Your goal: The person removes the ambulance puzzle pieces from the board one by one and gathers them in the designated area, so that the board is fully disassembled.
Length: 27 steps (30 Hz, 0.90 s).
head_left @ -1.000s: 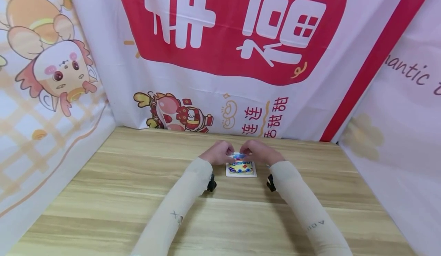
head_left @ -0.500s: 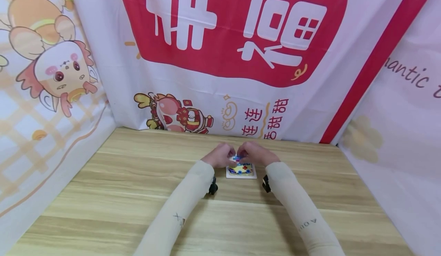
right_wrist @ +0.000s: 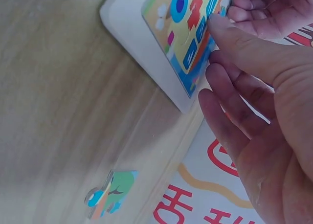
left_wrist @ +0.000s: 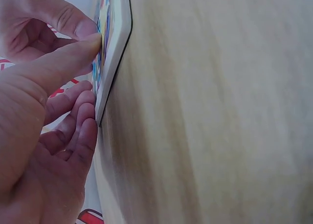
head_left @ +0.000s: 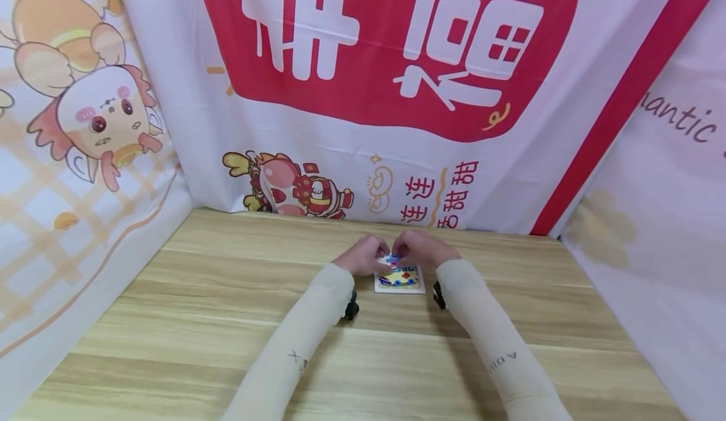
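Observation:
A small jigsaw puzzle (head_left: 399, 280) with a yellow ambulance picture lies in a white tray frame on the wooden table. My left hand (head_left: 363, 256) grips the puzzle's upper left part, thumb on the picture and the other fingers bent at its far edge. From the other side my right hand (head_left: 422, 251) grips the upper right part; its thumb (right_wrist: 220, 28) lies on the picture near the ambulance's windows. Both thumb tips come close together in the left wrist view. The hands hide the puzzle's top portion, and I cannot tell whether a single piece is pinched there.
A loose jigsaw piece (right_wrist: 115, 192) in green, blue and orange lies on the table beyond the puzzle's right side. Printed cloth (head_left: 351, 125) hangs behind the table's far edge, and more cloth stands on the left and right.
Compared with a second ago, both hands have drawn slightly closer together over the puzzle's top, covering more of the ambulance. Since half a second ago they have barely moved.

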Available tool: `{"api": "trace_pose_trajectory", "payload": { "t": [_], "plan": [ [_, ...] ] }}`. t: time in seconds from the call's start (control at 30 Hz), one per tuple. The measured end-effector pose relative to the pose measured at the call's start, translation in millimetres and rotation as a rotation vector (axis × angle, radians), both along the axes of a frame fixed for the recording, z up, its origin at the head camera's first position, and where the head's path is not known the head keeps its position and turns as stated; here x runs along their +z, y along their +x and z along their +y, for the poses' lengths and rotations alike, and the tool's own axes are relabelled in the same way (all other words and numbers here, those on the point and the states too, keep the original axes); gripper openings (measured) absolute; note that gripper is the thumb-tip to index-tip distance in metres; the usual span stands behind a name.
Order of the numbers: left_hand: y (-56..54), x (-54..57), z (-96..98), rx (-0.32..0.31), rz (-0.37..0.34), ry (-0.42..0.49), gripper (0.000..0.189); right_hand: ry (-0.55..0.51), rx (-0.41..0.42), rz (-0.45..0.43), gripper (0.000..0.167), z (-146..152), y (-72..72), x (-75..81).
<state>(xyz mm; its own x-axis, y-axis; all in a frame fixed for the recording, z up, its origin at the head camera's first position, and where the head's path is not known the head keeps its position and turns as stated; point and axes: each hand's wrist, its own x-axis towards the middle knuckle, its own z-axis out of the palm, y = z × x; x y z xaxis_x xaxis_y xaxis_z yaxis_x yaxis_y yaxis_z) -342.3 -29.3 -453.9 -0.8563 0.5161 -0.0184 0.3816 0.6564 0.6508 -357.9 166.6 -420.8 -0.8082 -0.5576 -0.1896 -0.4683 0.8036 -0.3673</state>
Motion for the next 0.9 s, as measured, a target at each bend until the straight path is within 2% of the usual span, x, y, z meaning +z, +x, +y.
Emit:
{"api": "trace_pose_trajectory", "payload": {
  "t": [0.47, 0.9],
  "plan": [
    [-2.0, -2.3, 3.3, 0.057, -0.03, -0.004, 0.036, -0.035, 0.036, -0.081, 0.027, 12.1, -12.2, 0.1],
    [0.6, -0.1, 6.2, 0.091, -0.033, -0.006, 0.037, -0.066, 0.029, -0.068, 0.033, 14.4, -10.6, -4.0]
  ]
}}
